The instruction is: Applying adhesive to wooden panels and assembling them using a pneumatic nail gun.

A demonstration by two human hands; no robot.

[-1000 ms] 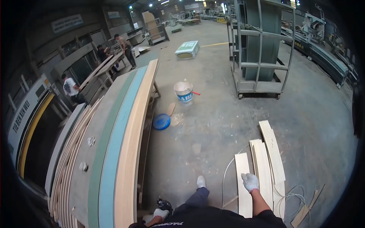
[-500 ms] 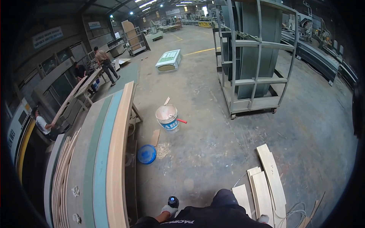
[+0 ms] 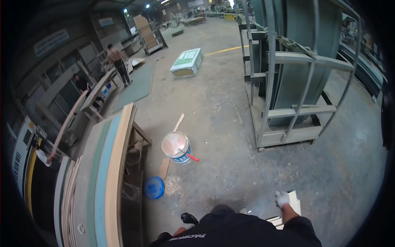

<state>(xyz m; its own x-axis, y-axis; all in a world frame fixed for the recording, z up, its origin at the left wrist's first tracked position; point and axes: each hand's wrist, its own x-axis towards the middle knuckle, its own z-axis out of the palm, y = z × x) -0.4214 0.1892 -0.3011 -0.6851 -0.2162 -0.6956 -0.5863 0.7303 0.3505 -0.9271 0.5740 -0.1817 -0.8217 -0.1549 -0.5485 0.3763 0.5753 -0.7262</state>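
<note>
The view had swung since the earlier frames: the bucket (image 3: 177,147) that had stood further up the floor now sat close ahead of the person, and the pale planks (image 3: 288,210) that had fanned out broadly to the right of the bucket had shrunk to a sliver at the lower edge, mostly hidden behind the dark-clothed torso. The blue lid (image 3: 154,187) had likewise drawn nearer, lying just left and below the bucket.

The step in hand looked like walking off from the planks, or turning over them, rather than lifting one. The right hand (image 3: 282,198), in a white glove, hung just above the top end of the planks, well to the right of the bucket; its fingers seemed loosely curled and gripped nothing that could be made out (too small to be sure). The left hand (image 3: 188,217) showed only as a dark-gloved shape below the bucket, and whether its fingers were open or closed could not be told.

Any next move on the planks would call for stooping and getting the right hand under a plank end. The board stack (image 3: 108,181) stood left of the bucket, the metal rack (image 3: 288,82) to its right; two other people worked far off to its upper left.
</note>
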